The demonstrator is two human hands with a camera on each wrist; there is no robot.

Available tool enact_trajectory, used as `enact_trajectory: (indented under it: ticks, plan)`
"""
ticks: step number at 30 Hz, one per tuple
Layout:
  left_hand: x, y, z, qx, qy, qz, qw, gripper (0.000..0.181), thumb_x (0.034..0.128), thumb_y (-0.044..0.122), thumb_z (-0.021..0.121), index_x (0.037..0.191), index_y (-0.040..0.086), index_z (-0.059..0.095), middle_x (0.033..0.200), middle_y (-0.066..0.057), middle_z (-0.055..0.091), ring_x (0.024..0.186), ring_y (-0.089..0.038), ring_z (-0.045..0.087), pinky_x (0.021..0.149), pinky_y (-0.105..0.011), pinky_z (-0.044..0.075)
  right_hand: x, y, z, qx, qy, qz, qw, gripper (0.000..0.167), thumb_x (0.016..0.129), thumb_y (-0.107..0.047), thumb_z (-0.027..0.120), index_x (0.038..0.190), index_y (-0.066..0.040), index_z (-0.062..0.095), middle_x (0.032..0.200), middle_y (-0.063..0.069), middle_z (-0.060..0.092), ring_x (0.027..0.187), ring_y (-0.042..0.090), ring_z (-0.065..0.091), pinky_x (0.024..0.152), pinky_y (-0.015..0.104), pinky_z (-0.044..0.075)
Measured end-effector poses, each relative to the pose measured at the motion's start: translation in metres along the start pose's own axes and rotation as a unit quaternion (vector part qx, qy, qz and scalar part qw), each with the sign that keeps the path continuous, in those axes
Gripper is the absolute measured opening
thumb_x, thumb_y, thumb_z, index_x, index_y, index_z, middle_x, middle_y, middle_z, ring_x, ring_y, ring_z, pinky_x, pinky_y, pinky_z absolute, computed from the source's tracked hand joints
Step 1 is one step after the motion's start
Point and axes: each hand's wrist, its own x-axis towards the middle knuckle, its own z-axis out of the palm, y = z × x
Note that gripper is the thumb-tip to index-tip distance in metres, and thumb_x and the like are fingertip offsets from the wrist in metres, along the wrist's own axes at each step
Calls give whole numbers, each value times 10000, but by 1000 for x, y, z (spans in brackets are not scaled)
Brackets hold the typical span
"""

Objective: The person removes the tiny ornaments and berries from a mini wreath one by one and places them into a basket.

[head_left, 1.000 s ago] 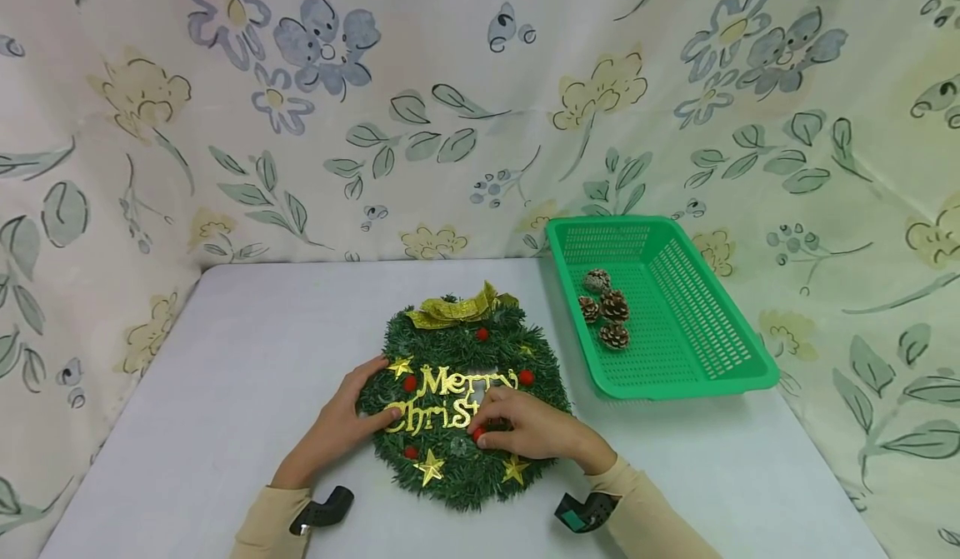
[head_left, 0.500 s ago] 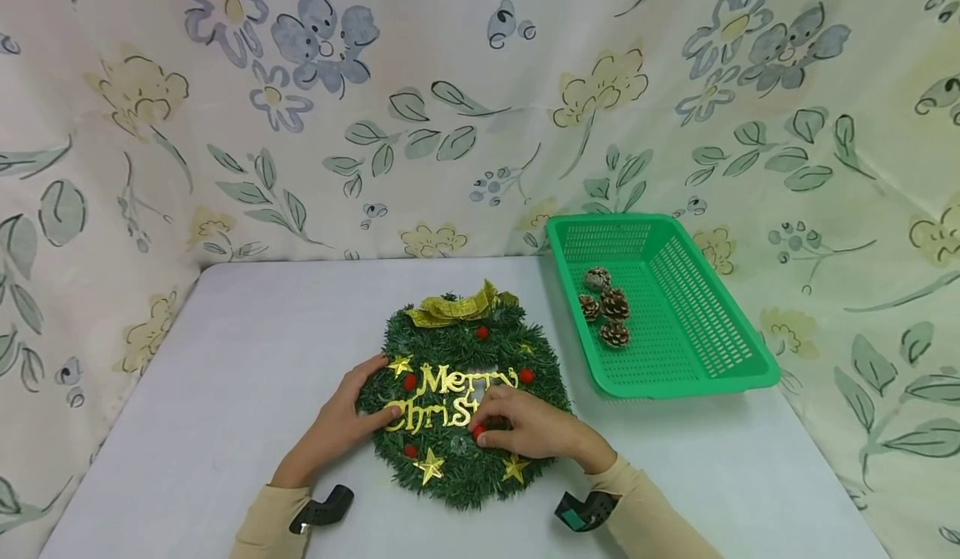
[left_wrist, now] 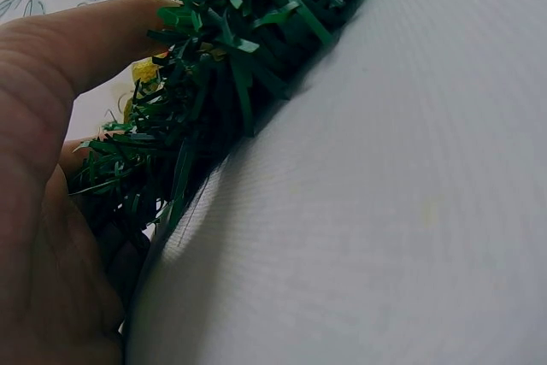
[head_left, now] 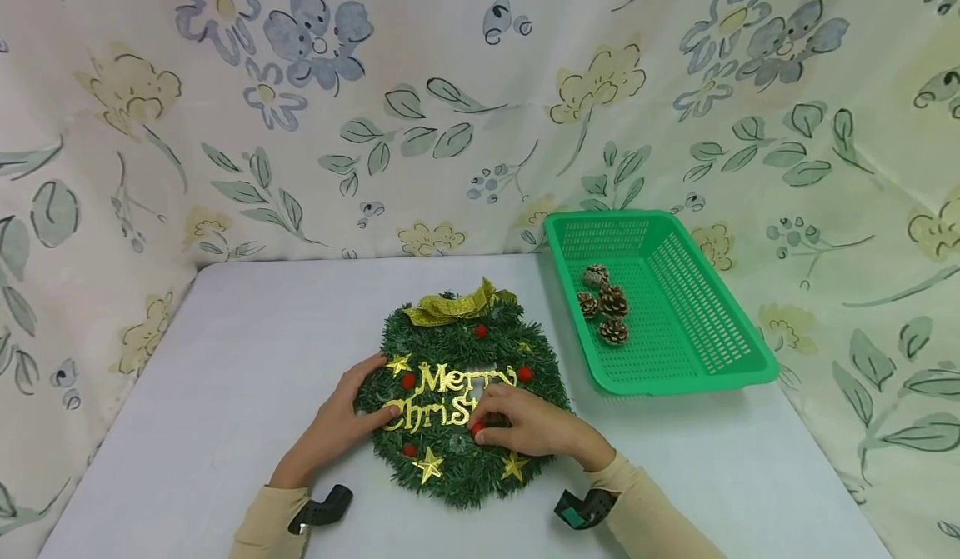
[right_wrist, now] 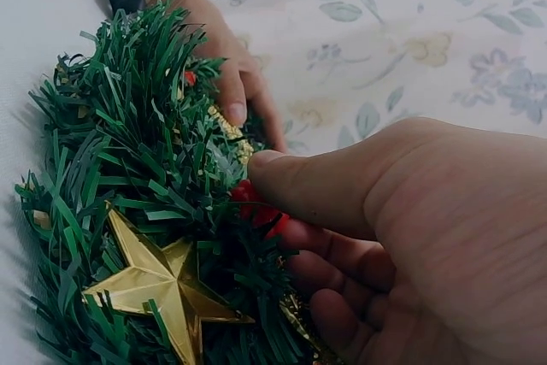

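Note:
A green tinsel Christmas wreath (head_left: 472,481) lies on the table with a gold bow (head_left: 453,305) at its far side, gold "Merry Christmas" lettering (head_left: 435,413), gold stars and several red balls. My left hand (head_left: 336,427) holds the wreath's left edge, thumb over the top and fingers round the side, as the left wrist view shows. My right hand (head_left: 528,420) pinches a small red ball (right_wrist: 256,203) between thumb and fingers, against the wreath's lower right part. A gold star (right_wrist: 158,284) sits near that hand in the right wrist view. The right hand covers the end of the lettering.
A green plastic basket (head_left: 675,391) stands at the back right of the white table (head_left: 247,351), with several pine cones (head_left: 613,301) along its left side. Behind the table hangs a floral cloth (head_left: 450,176). Black wrist devices (head_left: 321,509) are worn on both sleeves.
Both hands keep their places on the wreath, and the right still pinches the red ball. The head view has shifted very slightly.

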Motion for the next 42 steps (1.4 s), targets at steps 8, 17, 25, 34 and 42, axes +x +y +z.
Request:
enact_trajectory:
  ticks: [8, 17, 25, 34, 42]
  plan:
    - [0, 1, -1, -49, -8, -34, 10000, 848, 909, 445, 749, 1593, 227, 298, 1669, -125, 254, 1527, -447, 237, 1121, -750, 299, 1, 1, 1, 57, 19, 39, 10000, 209, 1006, -334, 636, 1157, -206, 705, 1039, -77, 567, 826, 35, 437, 752, 191, 407]
    - [1, 0, -1, -41, 3, 62, 10000, 815, 920, 406, 748, 1584, 213, 317, 1665, -138, 261, 1522, -459, 235, 1111, -751, 307, -1, -1, -1, 136, 41, -10, 9999, 205, 1012, -322, 630, 1154, -190, 696, 1038, -62, 569, 814, 50, 442, 741, 187, 410]
    - [0, 1, -1, 7, 13, 30, 10000, 820, 920, 419, 745, 1587, 215, 313, 1664, -140, 261, 1520, -462, 239, 1107, -752, 311, -1, -2, -1, 147, 58, -42, 9999, 200, 1015, -315, 626, 1154, -186, 689, 1047, -59, 575, 824, 41, 440, 751, 189, 409]
    - [-1, 2, -1, -9, 2, -35, 10000, 845, 914, 440, 745, 1593, 211, 299, 1669, -134, 252, 1526, -451, 234, 1119, -747, 304, -1, -1, 0, 206, 57, -99, 9997, 202, 1012, -327, 626, 1135, -178, 686, 1041, -53, 568, 823, 56, 436, 746, 188, 405]
    - [-1, 2, -1, 24, 17, 37, 10000, 820, 923, 410, 742, 1588, 200, 310, 1667, -141, 256, 1520, -461, 237, 1105, -750, 315, -1, -1, 0, 212, 51, -132, 9997, 188, 1003, -324, 641, 1118, -182, 682, 1048, -72, 563, 837, 76, 452, 748, 183, 408]
